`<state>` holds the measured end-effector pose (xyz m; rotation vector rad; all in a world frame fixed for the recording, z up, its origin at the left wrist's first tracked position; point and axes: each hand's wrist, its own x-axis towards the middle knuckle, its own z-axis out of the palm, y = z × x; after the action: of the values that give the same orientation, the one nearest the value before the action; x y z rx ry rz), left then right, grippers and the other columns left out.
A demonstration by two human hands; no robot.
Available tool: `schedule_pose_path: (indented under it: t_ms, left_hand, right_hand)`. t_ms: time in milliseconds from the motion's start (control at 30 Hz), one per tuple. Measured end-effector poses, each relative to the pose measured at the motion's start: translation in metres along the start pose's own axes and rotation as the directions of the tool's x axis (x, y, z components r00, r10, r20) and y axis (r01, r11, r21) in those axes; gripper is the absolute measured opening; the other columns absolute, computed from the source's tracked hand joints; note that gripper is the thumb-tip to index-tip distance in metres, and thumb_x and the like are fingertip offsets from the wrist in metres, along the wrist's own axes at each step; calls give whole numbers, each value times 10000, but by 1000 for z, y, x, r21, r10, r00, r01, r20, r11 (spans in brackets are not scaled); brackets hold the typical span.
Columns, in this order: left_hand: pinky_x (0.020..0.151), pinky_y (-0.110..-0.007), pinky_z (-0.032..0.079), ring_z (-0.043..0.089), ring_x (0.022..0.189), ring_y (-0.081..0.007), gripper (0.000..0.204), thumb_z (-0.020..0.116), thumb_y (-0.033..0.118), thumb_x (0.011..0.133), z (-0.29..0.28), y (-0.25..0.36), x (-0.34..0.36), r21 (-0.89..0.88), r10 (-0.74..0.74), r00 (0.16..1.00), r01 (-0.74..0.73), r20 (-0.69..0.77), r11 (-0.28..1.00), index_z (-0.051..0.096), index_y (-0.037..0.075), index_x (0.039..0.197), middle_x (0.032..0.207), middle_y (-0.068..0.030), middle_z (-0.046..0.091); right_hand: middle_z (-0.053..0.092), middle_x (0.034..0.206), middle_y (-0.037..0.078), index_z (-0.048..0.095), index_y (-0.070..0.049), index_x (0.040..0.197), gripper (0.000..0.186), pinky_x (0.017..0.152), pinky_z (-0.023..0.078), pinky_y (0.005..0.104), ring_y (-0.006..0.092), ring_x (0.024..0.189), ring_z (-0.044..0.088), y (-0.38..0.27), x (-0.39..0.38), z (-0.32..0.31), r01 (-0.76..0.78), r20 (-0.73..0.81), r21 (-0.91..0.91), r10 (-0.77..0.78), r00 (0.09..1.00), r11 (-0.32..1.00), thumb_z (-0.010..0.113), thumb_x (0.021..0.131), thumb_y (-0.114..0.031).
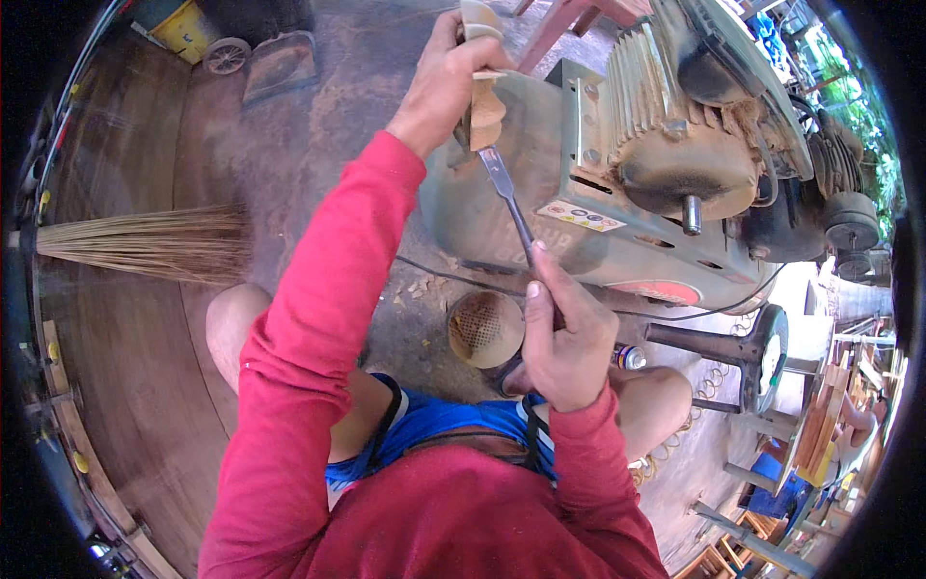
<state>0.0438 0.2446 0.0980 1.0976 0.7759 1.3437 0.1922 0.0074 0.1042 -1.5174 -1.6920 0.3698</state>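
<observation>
My left hand [442, 89] grips a pale, scalloped wooden piece [485, 121], held upright over the left end of a dusty grey compressor tank [511, 222]. From below, the flat metal blade of a long, narrow dark tool [498, 176] reaches the piece's lower end; whether it touches is hard to tell. My right hand [564, 333] is closed on the tool's shank, index finger and thumb pointing along it. Under the tool, between my bare knees, a round perforated container [485, 328] with brown dust sits on the floor.
At left are a straw broom [135, 241], a wooden panel [116, 367] and a yellow bin [183, 34]. The compressor's motor [685, 169] rises at right, near a cable, a coiled hose, a spray can [629, 357] and a black metal stand [733, 352]. Another person [858, 449] sits far right among timber.
</observation>
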Motion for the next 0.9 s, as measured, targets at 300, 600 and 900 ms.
schedule_pose_path:
  t_ms: [300,600,900]
  left_hand:
    - [702,-363,548,608,820,-187,359,638,134,842,-7,-10,10,-38,-11,999,12,31,999,535,95,1184,997,-60,546]
    - [716,-344,531,600,866,-174,371,668,152,839,-4,-9,14,-36,20,1000,-19,23,999,546,91,1184,1011,-46,549]
    - [739,-322,512,590,862,-158,380,707,187,840,-3,-9,13,14,53,998,-54,32,998,536,83,1163,997,-43,547]
  right_hand:
    - [705,856,200,674,-68,1369,449,649,550,395,319,671,693,-2,7,15,15,-106,-2,-15,994,1000,648,927,8]
    - [720,881,220,676,-60,1360,440,691,570,384,340,730,725,-2,0,-6,2,-25,32,-1,1000,999,655,926,10]
    - [743,929,225,697,-35,1329,417,724,574,363,315,752,740,0,3,-17,-10,23,44,9,1000,999,656,919,27]
